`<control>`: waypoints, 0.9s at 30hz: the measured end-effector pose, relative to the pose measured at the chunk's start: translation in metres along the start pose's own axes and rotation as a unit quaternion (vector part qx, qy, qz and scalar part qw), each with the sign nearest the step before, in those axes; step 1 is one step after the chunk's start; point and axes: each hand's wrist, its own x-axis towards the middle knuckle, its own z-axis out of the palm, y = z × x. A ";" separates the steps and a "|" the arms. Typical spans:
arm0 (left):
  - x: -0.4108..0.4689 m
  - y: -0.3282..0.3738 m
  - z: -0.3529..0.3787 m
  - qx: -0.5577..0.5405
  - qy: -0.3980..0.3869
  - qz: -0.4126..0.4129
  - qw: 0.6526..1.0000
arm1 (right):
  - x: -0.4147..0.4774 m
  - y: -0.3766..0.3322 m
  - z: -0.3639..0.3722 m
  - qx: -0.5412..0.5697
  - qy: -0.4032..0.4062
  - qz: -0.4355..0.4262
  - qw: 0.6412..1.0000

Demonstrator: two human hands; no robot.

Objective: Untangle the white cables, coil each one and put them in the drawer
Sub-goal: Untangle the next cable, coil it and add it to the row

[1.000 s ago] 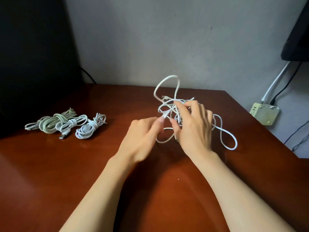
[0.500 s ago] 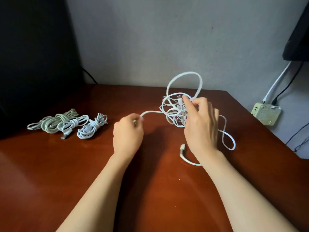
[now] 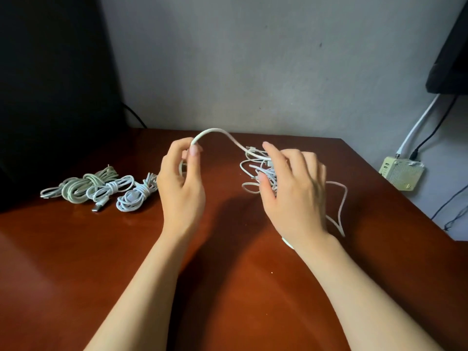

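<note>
We find the left hand raised above the worktop, its grip clamped on a white strand: thumb and index pinch it at the fingertips. From this pinch the strand arches up and runs right, down into the tangle of white cables.

The right hand covers the tangle from the near side, index above it and thumb below. This hand is blurred and its back hides the palm, so we cannot tell whether its grip is clamped on the tangle or only rests against it. A loose loop trails from the tangle to the right of the hand and lies on the worktop.

Three finished coils lie side by side at the left of the worktop, well apart from the tangle:
- a greenish coil;
- a white coil;
- a second white coil, just beside the left hand.
</note>
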 end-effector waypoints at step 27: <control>-0.037 0.015 0.027 0.056 -0.227 0.193 0.953 | 0.002 -0.026 -0.026 0.129 0.108 -0.117 0.979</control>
